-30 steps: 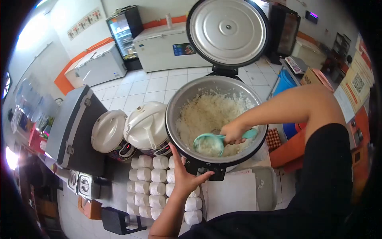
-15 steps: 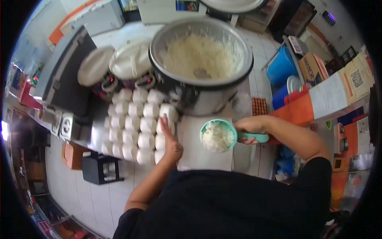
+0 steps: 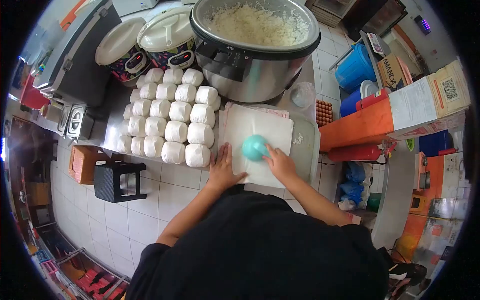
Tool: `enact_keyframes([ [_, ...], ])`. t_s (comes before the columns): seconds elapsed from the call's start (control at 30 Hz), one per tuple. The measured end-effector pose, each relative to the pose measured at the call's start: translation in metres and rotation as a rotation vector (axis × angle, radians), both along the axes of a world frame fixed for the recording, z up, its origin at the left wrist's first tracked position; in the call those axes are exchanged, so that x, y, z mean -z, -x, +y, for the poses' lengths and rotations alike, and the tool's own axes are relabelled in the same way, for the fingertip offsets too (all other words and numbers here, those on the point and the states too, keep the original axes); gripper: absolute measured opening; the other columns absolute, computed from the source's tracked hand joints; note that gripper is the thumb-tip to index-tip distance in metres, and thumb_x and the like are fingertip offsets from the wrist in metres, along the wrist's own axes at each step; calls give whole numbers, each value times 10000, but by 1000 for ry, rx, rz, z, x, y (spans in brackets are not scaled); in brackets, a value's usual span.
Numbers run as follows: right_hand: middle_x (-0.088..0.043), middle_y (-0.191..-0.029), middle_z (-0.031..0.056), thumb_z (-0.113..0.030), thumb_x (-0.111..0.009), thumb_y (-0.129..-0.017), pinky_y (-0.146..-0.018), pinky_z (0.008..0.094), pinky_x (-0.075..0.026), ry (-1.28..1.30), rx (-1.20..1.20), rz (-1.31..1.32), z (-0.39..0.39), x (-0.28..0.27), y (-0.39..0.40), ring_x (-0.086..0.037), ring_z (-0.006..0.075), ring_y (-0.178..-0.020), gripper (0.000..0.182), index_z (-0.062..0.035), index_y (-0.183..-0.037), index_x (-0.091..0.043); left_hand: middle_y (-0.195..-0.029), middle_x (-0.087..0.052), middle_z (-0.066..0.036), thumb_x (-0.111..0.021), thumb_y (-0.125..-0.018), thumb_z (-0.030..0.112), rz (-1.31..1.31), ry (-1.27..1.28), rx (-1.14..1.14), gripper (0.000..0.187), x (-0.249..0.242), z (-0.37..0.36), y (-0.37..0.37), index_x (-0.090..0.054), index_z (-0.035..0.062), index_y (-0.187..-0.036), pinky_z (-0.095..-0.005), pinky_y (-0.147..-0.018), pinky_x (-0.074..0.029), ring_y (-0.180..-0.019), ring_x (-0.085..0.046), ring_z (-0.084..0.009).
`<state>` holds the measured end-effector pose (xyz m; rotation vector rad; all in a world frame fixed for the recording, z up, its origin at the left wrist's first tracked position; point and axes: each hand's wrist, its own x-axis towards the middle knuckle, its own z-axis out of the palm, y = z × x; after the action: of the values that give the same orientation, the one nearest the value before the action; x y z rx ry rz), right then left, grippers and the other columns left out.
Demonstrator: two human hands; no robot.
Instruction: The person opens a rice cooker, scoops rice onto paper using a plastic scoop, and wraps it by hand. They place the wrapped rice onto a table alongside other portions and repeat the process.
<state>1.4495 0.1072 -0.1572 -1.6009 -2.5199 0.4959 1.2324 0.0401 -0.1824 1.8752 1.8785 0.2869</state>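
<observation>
Upside down on a stack of white paper sheets (image 3: 257,125) lies a turquoise scoop (image 3: 255,148); no rice shows around its rim. My right hand (image 3: 281,162) grips its handle. Fingers spread, my left hand (image 3: 223,170) rests flat on the left edge of the paper, beside the wrapped white packets (image 3: 198,156). Those packets stand in rows and layers on the steel table. Behind the paper is a large cooker (image 3: 255,75) holding white rice (image 3: 257,25).
Two lidded patterned pots (image 3: 167,37) and a grey cooler box (image 3: 77,55) stand at the back left. Right of the paper are a tray (image 3: 312,150) with rice grains, a plastic bag (image 3: 303,95) and eggs (image 3: 324,113). A black stool (image 3: 117,182) is on the floor.
The rice-filled scoop has moved left and down and is now turned over onto the paper. My left hand has come down from the packets to the paper's edge. The view has shifted.
</observation>
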Motion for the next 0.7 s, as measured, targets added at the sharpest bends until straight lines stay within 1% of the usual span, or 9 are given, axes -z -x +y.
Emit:
enact_keyframes([
  [0.17,-607,-900,137,-369,-568,-894,-663,429,-504,-46,143,117,9,11,5,-624,334,-771,441,-117,-1254,-535,-1521,-223,-164,-660,-659,643,82,-118,41,1083,8,0,3,-262,8,-1441,-493,-1143,-47,-1429,-167,-248],
  [0.27,-623,-960,165,-339,-589,-890,-712,423,-500,-121,103,379,4,15,-8,-625,350,-850,427,-95,-1238,-544,-1515,-236,-165,-645,-700,624,96,-137,45,1011,8,-2,3,-296,16,-1429,-500,-1142,-46,-1430,-162,-253],
  [0.33,-629,-989,201,-311,-595,-887,-748,424,-490,-20,425,654,0,3,-20,-623,370,-899,431,-50,-1226,-540,-1512,-238,-171,-640,-720,610,74,-169,76,975,17,-6,8,-315,11,-1417,-503,-1142,-50,-1428,-165,-259],
  [0.47,-614,-1005,208,-282,-608,-880,-817,414,-469,-70,553,496,-5,8,-80,-600,367,-953,421,-21,-1204,-544,-1497,-265,-172,-648,-752,575,-21,-179,204,888,6,-20,20,-377,7,-1378,-541,-1133,-67,-1416,-200,-274],
  [0.53,-591,-1042,195,-251,-632,-859,-905,414,-425,-394,509,308,-11,32,-97,-541,350,-1051,416,-10,-1187,-548,-1491,-282,-163,-658,-745,570,-2,-156,254,866,-2,-27,22,-406,11,-1357,-560,-1125,-76,-1410,-220,-271],
  [0.57,-591,-1042,195,-251,-632,-859,-905,414,-425,-394,510,308,-13,27,-94,-541,350,-1051,416,-10,-1187,-548,-1486,-299,-153,-668,-739,564,17,-129,299,845,-4,-29,24,-434,15,-1337,-578,-1117,-85,-1403,-239,-268],
  [0.63,-572,-1056,154,-253,-698,-803,-945,422,-388,-472,229,271,-24,7,-77,-482,337,-1092,412,-33,-1135,-592,-1475,-322,-146,-673,-738,556,-2,-136,307,821,-5,-31,27,-454,19,-1320,-593,-1110,-88,-1395,-260,-264],
  [0.67,-572,-1056,154,-253,-698,-803,-945,422,-388,-466,232,270,-28,10,-70,-482,337,-1092,412,-33,-1135,-592,-1465,-345,-138,-678,-738,547,-23,-144,314,796,-6,-33,27,-475,24,-1303,-607,-1104,-91,-1387,-281,-260],
  [0.7,-574,-1045,134,-260,-724,-770,-926,414,-397,-236,54,389,-29,14,-62,-492,327,-1061,389,-50,-1082,-624,-1465,-345,-138,-678,-738,547,-23,-138,318,796,-7,-33,27,-475,24,-1303,-607,-1104,-91,-1387,-281,-260],
])
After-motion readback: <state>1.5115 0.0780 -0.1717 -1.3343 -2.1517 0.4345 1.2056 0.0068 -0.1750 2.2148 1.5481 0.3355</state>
